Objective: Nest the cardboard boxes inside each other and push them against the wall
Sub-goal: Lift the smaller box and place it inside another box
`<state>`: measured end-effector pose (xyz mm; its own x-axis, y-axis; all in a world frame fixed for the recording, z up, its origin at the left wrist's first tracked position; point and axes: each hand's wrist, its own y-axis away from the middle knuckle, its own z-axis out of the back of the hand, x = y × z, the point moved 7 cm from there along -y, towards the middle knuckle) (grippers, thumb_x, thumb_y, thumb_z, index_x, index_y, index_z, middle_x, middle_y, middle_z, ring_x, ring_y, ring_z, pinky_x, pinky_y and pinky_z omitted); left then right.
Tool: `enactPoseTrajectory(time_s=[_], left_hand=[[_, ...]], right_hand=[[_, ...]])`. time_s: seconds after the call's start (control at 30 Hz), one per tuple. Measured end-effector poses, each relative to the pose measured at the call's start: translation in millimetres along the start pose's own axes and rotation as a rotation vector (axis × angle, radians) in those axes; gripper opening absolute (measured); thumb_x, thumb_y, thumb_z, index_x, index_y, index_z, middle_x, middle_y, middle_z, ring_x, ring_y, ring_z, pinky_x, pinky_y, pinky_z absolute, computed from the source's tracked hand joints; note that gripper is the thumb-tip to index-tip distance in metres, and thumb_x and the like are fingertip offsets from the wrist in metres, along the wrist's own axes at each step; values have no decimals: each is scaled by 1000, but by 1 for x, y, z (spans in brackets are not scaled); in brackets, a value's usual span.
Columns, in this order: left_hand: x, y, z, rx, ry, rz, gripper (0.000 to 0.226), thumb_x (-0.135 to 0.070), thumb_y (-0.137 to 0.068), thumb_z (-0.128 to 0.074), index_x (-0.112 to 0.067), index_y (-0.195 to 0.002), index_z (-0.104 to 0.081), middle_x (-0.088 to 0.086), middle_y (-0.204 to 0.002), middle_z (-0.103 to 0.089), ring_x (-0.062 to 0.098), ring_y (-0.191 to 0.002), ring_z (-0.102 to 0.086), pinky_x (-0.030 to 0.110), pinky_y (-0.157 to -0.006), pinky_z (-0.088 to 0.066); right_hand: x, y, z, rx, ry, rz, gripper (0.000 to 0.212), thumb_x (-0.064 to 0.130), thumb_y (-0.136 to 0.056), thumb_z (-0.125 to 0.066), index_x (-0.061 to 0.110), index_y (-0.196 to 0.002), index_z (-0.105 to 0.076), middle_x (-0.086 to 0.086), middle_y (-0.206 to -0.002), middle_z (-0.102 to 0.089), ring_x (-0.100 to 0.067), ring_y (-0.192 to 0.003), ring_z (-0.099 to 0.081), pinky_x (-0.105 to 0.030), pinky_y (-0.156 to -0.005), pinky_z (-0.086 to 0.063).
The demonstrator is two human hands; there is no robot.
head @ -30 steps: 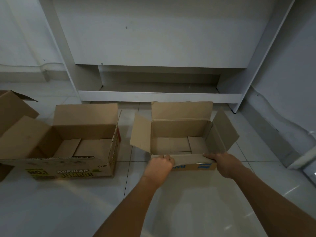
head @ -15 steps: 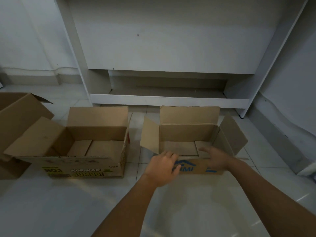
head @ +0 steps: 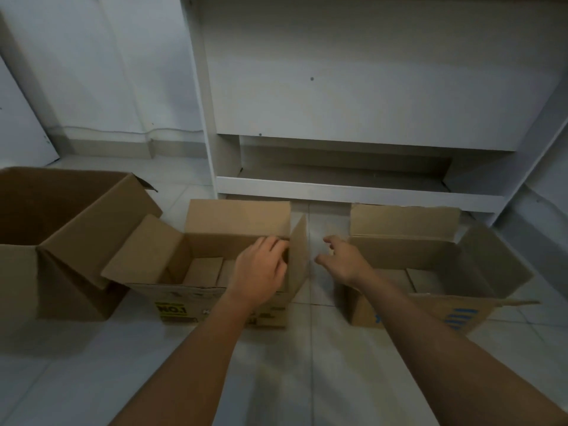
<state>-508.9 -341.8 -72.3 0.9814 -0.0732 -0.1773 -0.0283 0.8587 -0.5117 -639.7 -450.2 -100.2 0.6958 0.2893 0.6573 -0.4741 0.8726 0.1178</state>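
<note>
Three open cardboard boxes stand in a row on the tiled floor. The largest box [head: 61,229] is at the left, its flaps up. A middle box [head: 196,262] with yellow print on its front stands in the centre. The small box [head: 436,265] with blue print is at the right. My left hand [head: 261,272] hovers over the middle box's right end, fingers curled by its right flap, holding nothing. In the gap between the middle and small boxes my right hand [head: 341,259] is spread open and empty.
A white shelving unit [head: 353,189] stands against the wall behind the boxes, its low bottom shelf open. A white wall [head: 107,72] with a skirting runs behind the left box. Bare floor tiles [head: 76,379] lie in front of the boxes.
Both hands left the small box's front edge and moved left. The left hand now sits over the middle box, the right hand beside it. The view swung left and shows the largest box.
</note>
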Motion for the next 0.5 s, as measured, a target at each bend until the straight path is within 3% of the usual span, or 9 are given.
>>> enactPoseTrajectory(time_s=[0.17,0.37,0.5], left_hand=[[123,25,26,0,18,289,31,-13,-90,-52,-14,-120,-55,2,-111,-61,14,-95,-56,27,-78,-49],[255,68,43,137,-32,695,43,-24,-95,-46,-9,-135,-45,14,-137,-48,31,-123,-42,45,-102,-39],[306,92,36,290,-51,887,48,-26,-95,-44,-5,-137,-37,18,-141,-42,34,-129,-36,47,-105,-35]], right_hand=[[20,-15,-55,-73,-89,-165,70,24,-93,-59,6,-149,-20,-19,-149,-36,-35,-133,-42,-40,-107,-39],[21,-17,-84,-154,-49,-408,56,22,-95,-55,-2,-140,-31,-23,-134,-52,-37,-122,-52,-42,-96,-47],[22,-23,-90,-203,63,-458,38,18,-96,-50,2,-130,-43,-21,-124,-58,-36,-112,-58,-41,-87,-49]])
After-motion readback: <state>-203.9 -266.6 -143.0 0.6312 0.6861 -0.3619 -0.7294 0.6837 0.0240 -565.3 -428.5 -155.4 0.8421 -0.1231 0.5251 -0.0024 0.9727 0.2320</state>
